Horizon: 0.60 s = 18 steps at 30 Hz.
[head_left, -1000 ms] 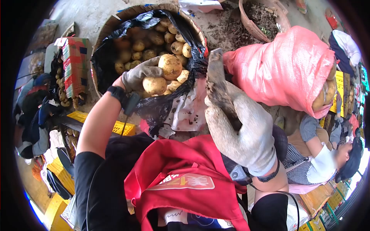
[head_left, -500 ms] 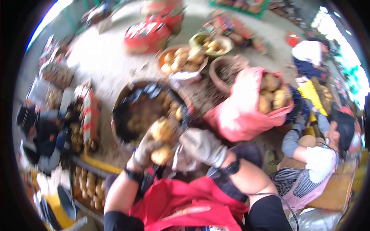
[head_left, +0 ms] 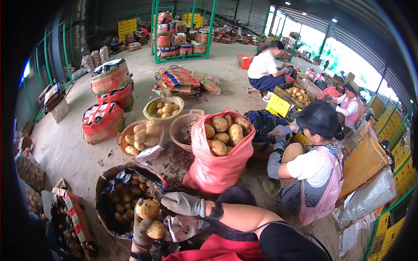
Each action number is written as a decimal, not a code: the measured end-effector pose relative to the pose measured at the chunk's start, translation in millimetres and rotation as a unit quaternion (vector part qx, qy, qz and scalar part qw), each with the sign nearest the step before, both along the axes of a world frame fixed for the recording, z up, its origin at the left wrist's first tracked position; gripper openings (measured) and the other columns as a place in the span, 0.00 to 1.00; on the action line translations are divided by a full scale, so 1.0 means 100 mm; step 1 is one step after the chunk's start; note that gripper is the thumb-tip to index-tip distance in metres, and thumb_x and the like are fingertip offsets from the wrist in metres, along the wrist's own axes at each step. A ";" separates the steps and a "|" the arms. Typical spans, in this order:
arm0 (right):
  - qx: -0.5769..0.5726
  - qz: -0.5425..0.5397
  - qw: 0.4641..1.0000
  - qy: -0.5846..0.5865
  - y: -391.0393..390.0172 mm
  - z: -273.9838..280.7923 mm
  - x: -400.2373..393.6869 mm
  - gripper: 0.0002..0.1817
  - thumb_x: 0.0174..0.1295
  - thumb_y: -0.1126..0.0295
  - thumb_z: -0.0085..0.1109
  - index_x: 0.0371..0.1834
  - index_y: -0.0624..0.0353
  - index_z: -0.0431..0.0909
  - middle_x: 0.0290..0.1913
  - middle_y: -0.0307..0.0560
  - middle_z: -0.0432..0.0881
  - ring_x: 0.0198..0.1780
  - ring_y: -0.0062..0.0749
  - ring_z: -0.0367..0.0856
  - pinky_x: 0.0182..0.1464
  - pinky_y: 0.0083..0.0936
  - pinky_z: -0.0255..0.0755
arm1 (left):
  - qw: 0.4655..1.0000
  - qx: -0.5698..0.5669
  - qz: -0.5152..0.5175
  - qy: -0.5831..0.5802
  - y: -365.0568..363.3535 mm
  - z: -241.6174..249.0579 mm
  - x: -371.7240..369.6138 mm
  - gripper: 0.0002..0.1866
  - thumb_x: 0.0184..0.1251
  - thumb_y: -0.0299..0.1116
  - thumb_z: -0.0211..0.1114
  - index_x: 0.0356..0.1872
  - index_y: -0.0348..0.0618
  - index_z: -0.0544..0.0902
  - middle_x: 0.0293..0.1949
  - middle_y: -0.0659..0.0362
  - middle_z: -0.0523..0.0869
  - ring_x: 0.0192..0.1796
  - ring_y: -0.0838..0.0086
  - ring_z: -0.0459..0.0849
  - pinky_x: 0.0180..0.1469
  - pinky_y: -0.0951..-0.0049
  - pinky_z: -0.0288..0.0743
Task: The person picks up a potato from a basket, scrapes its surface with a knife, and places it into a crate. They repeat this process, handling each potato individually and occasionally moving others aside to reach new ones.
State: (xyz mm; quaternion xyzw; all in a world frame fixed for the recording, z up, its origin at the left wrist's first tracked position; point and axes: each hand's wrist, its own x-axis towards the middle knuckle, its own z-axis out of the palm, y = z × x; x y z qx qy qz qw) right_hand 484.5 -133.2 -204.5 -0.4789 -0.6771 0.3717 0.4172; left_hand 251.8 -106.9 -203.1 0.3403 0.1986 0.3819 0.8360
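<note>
My left hand [head_left: 141, 232], in a grey work glove, is closed around two potatoes. The upper potato [head_left: 147, 209] is round with soil patches; the lower potato [head_left: 156, 229] sits just beneath it. My right hand [head_left: 183, 203], also gloved, stretches its fingers leftward close to the upper potato, with nothing clearly visible in them. Just beyond both hands stands a round carton [head_left: 104, 185] lined with black plastic and partly filled with potatoes [head_left: 126, 202]. White paper or plastic [head_left: 180, 228] lies below my right hand.
A pink sack [head_left: 217, 172] full of large potatoes stands ahead. Behind it are an orange basin [head_left: 126, 141], a green basin [head_left: 177, 101] and a brown tub [head_left: 176, 130]. A co-worker [head_left: 313, 161] sits at the right. Taped cartons [head_left: 102, 124] stand at the left.
My view has swung up and to the right, bringing more of the hall into sight. The two potatoes stay in my left hand. My right hand remains close beside them.
</note>
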 end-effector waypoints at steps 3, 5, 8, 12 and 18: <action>0.023 0.024 0.997 -0.066 0.10 -0.27 0.03 0.11 0.78 0.67 0.52 0.45 0.63 0.80 0.37 0.56 0.78 0.40 0.41 0.80 0.45 0.36 0.75 | 0.999 0.029 0.035 0.003 -0.05 0.02 0.07 0.44 0.63 0.34 0.72 0.81 0.52 0.62 0.69 0.50 0.77 0.68 0.51 0.81 0.66 0.48 0.81; 0.168 0.023 0.970 -0.175 0.18 -0.36 0.04 0.11 0.78 0.69 0.50 0.46 0.64 0.81 0.38 0.50 0.81 0.44 0.34 0.80 0.47 0.36 0.76 | 1.000 0.016 0.005 0.006 0.04 -0.05 0.04 0.43 0.63 0.34 0.72 0.80 0.50 0.63 0.70 0.49 0.77 0.69 0.50 0.80 0.68 0.47 0.80; -0.141 -0.020 0.963 0.227 0.15 -0.34 -0.10 0.11 0.79 0.72 0.48 0.45 0.63 0.81 0.41 0.41 0.83 0.45 0.26 0.79 0.49 0.34 0.76 | 0.999 -0.002 -0.038 0.005 0.11 -0.09 -0.05 0.41 0.63 0.34 0.72 0.78 0.48 0.64 0.70 0.47 0.77 0.70 0.50 0.79 0.70 0.47 0.78; -0.202 -0.018 0.927 0.315 0.20 -0.44 -0.12 0.11 0.79 0.69 0.50 0.48 0.61 0.83 0.40 0.32 0.80 0.43 0.20 0.74 0.47 0.30 0.74 | 0.997 0.032 -0.068 -0.015 0.06 0.04 0.01 0.42 0.63 0.32 0.72 0.79 0.49 0.63 0.73 0.47 0.75 0.72 0.50 0.78 0.73 0.45 0.75; -0.218 -0.046 0.932 0.286 0.03 -0.06 -0.13 0.13 0.77 0.65 0.54 0.52 0.57 0.86 0.36 0.31 0.74 0.40 0.18 0.69 0.42 0.23 0.69 | 0.998 0.059 -0.006 0.033 0.01 -0.18 0.05 0.47 0.62 0.27 0.72 0.82 0.53 0.59 0.74 0.49 0.74 0.71 0.51 0.79 0.71 0.45 0.76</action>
